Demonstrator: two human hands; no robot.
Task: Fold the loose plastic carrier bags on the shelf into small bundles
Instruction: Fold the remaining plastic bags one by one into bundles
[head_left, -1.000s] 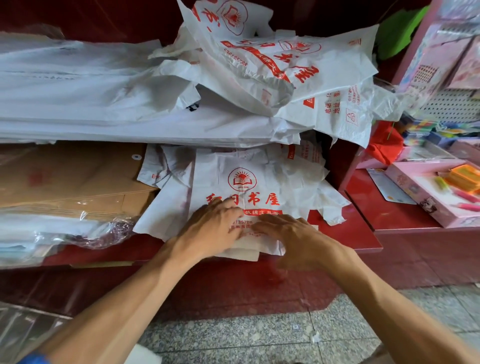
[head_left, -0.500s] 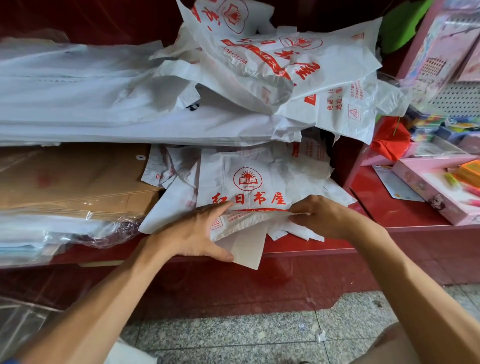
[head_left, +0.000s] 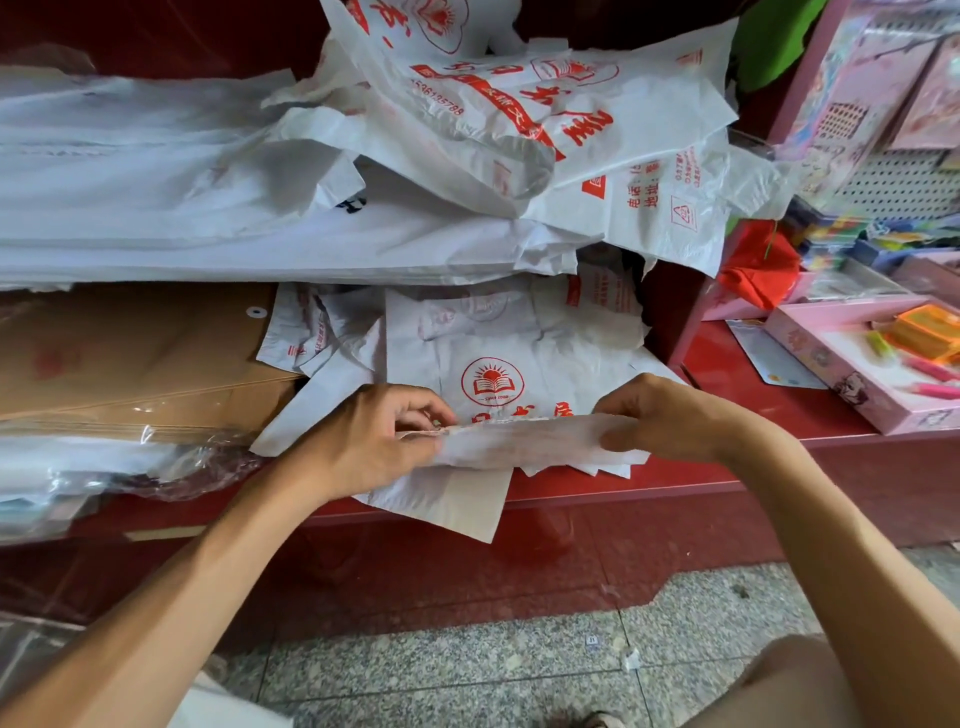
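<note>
- The left hand (head_left: 363, 447) and right hand (head_left: 670, 421) each have a grip pinched on one end of the folded edge of a white carrier bag (head_left: 519, 441), at the shelf (head_left: 675, 488) front, 6 o'clock of the pile.
- This looks like an early fold; the bag is a wide strip yet, no bundle.
- At 12 o'clock, loose bags (head_left: 545, 130) lie heaped and unfolded, so I judge most of the work remains.
- No finished bundles show.
</note>
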